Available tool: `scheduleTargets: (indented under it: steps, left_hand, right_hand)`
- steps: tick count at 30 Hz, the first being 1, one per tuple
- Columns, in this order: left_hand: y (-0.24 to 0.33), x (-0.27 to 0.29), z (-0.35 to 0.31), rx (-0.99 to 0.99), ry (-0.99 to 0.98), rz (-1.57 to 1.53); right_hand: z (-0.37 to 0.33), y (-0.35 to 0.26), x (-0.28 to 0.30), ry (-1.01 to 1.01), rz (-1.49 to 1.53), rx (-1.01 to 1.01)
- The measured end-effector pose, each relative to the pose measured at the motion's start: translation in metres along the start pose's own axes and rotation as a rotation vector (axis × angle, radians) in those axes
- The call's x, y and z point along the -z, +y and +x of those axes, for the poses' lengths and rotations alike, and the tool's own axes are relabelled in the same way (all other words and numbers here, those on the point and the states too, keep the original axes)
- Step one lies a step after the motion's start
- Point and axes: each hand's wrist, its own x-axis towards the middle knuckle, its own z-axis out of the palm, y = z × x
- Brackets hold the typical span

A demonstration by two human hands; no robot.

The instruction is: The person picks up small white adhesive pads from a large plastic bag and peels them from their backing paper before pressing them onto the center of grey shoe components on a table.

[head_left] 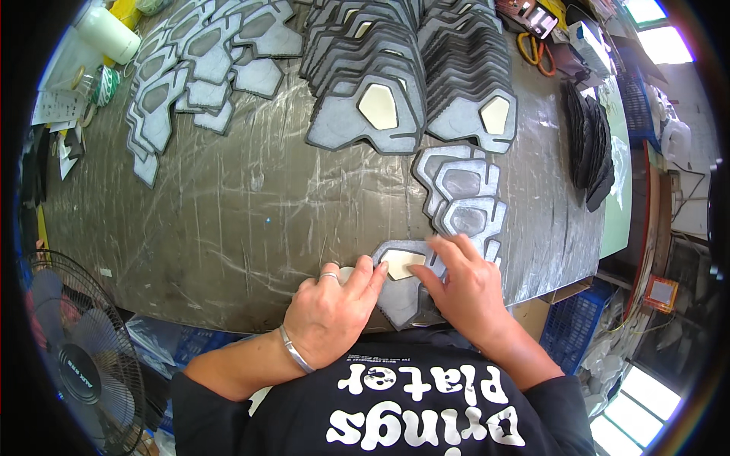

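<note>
On the near edge of the table lies a flat grey panel [399,299] with a dark edge. A cream five-sided patch [403,264] sits on its upper part. My left hand [331,308], with a ring and a bangle, is closed, its fingertips pressed together at the patch's left edge. Part of another cream piece [346,274] shows beside its fingers. My right hand [468,285] has its thumb on the patch's right side, and its index finger curls over the panel's upper right. Just beyond it, several overlapping grey panels [468,199] without patches reach under my right fingers.
Two tall rows of patched panels [342,125] stand at the far middle. More panels [156,114] overlap at far left, near a white bottle [106,34]. Dark curved pieces [589,148] and orange-handled scissors [536,53] lie at right. A fan [80,365] stands low left.
</note>
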Motion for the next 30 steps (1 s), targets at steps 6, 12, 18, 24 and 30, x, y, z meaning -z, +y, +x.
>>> scheduleTargets:
  steps: [6,12,18,24,30]
  left_hand:
    - [-0.002,0.000,0.000,0.079,0.064,-0.124]
    - [0.001,-0.003,0.017,0.276,0.142,-0.574]
    - [0.010,0.000,0.029,0.281,0.084,-0.632]
    - [0.017,-0.003,0.029,0.338,0.118,-0.514]
    - [0.030,0.001,0.024,0.322,0.199,-0.544]
  right_hand:
    - [0.020,-0.002,0.013,-0.111,-0.007,0.233]
    - [0.013,0.022,0.010,-0.150,0.119,0.485]
    - [-0.002,0.035,0.000,0.072,0.338,0.379]
    - [-0.017,0.048,-0.002,0.359,0.341,0.253]
    - [-0.021,0.059,-0.006,0.372,-0.053,0.332]
